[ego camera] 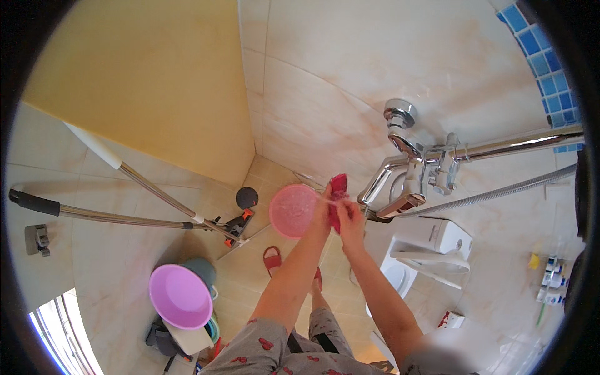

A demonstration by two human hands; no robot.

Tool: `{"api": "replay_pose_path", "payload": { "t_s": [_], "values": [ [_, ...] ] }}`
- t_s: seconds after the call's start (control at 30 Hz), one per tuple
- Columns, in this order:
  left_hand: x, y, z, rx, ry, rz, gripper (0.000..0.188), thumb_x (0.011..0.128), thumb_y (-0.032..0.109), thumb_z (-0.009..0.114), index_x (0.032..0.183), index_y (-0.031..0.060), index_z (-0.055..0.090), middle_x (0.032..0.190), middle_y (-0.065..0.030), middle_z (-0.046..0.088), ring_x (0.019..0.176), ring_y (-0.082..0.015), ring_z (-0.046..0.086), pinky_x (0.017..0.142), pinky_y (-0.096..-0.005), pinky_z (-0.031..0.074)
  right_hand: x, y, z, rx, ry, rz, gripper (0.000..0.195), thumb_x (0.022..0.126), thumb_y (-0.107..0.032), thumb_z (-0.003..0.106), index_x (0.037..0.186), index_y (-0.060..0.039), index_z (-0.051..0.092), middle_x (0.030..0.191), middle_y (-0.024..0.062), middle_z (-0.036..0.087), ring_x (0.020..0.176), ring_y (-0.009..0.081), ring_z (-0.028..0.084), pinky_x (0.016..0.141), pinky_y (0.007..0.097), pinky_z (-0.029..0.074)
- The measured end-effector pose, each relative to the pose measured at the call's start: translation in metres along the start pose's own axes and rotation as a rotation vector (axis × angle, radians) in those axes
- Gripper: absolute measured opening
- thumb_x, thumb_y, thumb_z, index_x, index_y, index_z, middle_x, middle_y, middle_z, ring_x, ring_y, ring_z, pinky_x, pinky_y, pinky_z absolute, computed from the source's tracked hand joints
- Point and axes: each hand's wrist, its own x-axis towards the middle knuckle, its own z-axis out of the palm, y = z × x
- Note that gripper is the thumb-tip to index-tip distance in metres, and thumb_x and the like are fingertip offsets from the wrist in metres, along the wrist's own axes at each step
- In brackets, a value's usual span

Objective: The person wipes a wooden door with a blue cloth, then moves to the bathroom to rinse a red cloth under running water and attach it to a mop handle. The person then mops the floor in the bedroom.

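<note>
My left hand (324, 200) grips a long red item (339, 183), which looks like a shoe or a folded cloth; its exact kind is hard to tell. My right hand (350, 219) is on the same item from the right, fingers bent against its lower part. A thin streak of water appears to cross the item between my hands. Below and to the left, a pink plastic basin (291, 212) on the floor holds water with a rippled, bubbly surface. Just right of my hands is the chrome mixer tap (407, 180); my fingers partly hide the area by its spout.
Left are a mop (154, 189) and a squeegee-type tool (122, 219) with long handles, leaning together. A purple basin (181, 296) rests near a grey bucket (200, 272). A white toilet (422, 239) stands right, below the shower hose (497, 191). A yellow panel (154, 79) fills the upper left.
</note>
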Motion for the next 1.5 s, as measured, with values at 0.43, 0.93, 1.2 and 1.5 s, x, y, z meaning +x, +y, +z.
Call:
{"api": "replay_pose_path", "payload": {
  "t_s": [0.43, 0.93, 1.2, 1.5],
  "values": [
    [0.009, -0.025, 0.047, -0.194, -0.251, 0.175, 0.051, 0.095, 0.053, 0.051, 0.117, 0.0084, 0.061, 0.107, -0.0033, 0.065, 0.095, -0.0162, 0.063, 0.074, -0.0303, 0.051, 0.043, 0.022, 0.010, 0.172, 0.177, -0.205, 0.023, 0.084, -0.013, 0.072, 0.101, -0.0034, 0.061, 0.089, 0.0047, 0.061, 0.080, 0.0124, 0.057, 0.072, 0.0266, 0.048],
    [0.026, -0.042, 0.053, -0.439, 0.242, 0.182, 0.035, 0.100, 0.041, 0.050, 0.088, 0.0091, 0.056, 0.084, -0.0085, 0.063, 0.086, -0.0244, 0.062, 0.082, -0.0379, 0.053, 0.081, 0.050, 0.001, 0.546, 0.240, -0.074, 0.020, 0.099, -0.023, 0.055, 0.096, -0.0040, 0.057, 0.079, 0.0001, 0.056, 0.069, 0.0102, 0.051, 0.059, 0.0248, 0.042],
    [-0.001, -0.029, 0.083, -0.028, 0.559, 0.254, 0.040, 0.100, 0.046, 0.046, 0.095, 0.0095, 0.060, 0.085, -0.0059, 0.062, 0.075, -0.0208, 0.061, 0.066, -0.0367, 0.050, 0.088, 0.043, 0.006, 0.141, 0.115, -0.165, 0.036, 0.101, -0.034, 0.048, 0.076, -0.0077, 0.052, 0.062, -0.0003, 0.045, 0.058, 0.0115, 0.045, 0.052, 0.0288, 0.037],
    [-0.014, -0.035, 0.040, 0.230, 0.475, 0.092, 0.038, 0.100, 0.044, 0.044, 0.105, 0.0101, 0.061, 0.090, -0.0055, 0.064, 0.077, -0.0194, 0.065, 0.064, -0.0418, 0.059, 0.107, 0.079, -0.035, 0.009, 0.142, -0.028, 0.044, 0.101, -0.036, 0.045, 0.071, -0.0049, 0.055, 0.062, 0.0044, 0.052, 0.062, 0.0187, 0.062, 0.059, 0.0334, 0.049]
  ]
}}
